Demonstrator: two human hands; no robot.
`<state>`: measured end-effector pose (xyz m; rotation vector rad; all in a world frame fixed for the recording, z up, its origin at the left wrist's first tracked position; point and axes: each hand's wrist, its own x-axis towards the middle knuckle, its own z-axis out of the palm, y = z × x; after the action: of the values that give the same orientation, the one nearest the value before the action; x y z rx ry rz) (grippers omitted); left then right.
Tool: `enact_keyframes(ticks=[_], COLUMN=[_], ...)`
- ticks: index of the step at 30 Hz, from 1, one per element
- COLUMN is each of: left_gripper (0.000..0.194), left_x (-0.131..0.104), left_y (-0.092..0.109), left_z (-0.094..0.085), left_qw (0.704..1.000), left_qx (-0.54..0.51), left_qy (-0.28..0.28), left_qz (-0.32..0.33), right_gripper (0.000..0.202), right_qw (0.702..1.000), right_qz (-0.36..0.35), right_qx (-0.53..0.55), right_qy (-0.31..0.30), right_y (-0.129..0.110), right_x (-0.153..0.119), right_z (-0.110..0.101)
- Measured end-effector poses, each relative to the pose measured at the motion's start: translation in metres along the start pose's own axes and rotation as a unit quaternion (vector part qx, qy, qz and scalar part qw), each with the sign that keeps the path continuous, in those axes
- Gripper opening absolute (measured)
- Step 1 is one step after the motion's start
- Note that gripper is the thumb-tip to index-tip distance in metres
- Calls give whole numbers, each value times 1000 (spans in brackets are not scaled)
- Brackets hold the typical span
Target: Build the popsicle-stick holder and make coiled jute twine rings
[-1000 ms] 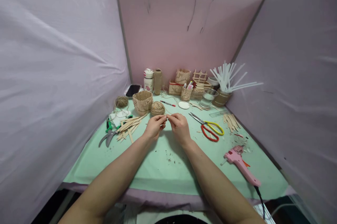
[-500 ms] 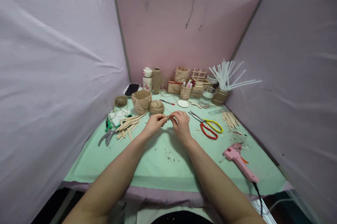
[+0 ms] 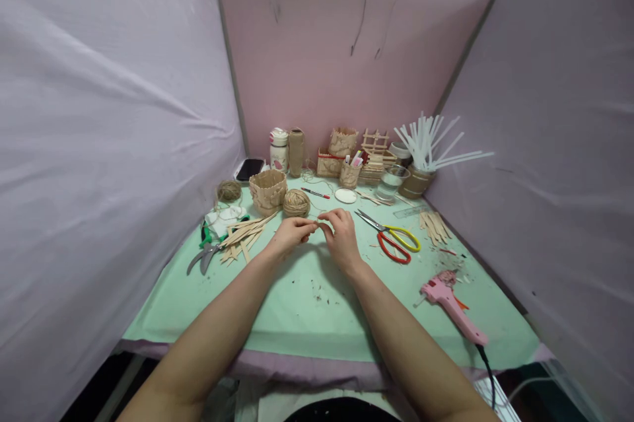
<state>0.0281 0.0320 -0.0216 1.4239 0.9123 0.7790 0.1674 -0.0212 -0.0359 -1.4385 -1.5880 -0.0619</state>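
My left hand (image 3: 295,233) is closed in a pinch, thumb against fingers, on a tiny piece of brown twine (image 3: 317,222). Facing it, my right hand (image 3: 341,237) has its thumb and forefinger curved round the same small piece, the fingertips of both hands almost meeting. Most of the piece is hidden by the fingers. Just behind my left hand sits a ball of twine (image 3: 296,203). A woven-looking wooden basket (image 3: 268,191) stands left of the ball. Scissors (image 3: 389,236) with red and yellow handles lie open, right of my right hand.
A pink glue gun (image 3: 453,306) with a cord lies at the right front. Pruning shears (image 3: 204,257) and thin wood strips (image 3: 244,237) lie at left. Along the back stand a bottle (image 3: 279,150), wooden boxes (image 3: 329,163), a glass bowl (image 3: 392,183) and white glue sticks (image 3: 426,141).
My fingers have shifted slightly round the twine, and less of it shows between them. My right forefinger is raised a little more. The view has moved very slightly; other things lie as before.
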Motion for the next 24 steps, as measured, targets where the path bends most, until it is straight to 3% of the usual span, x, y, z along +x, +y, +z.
enact_keyframes(ticks=[10,17,24], left_gripper=[42,30,31], left_x=[6,11,8], left_y=[-7,-13,-14], left_z=[7,6,11], left_qw=[992,996,992], left_qx=[-117,-42,23], left_qy=[43,69,87], left_qz=[-15,44,85], right_gripper=[10,17,18], right_qw=[997,997,998], right_qz=[38,-11,28], right_qx=[68,71,60], right_qy=[0,8,2], right_y=[1,-7,-3], right_x=[0,-1,-2], right_z=[0,-2,0])
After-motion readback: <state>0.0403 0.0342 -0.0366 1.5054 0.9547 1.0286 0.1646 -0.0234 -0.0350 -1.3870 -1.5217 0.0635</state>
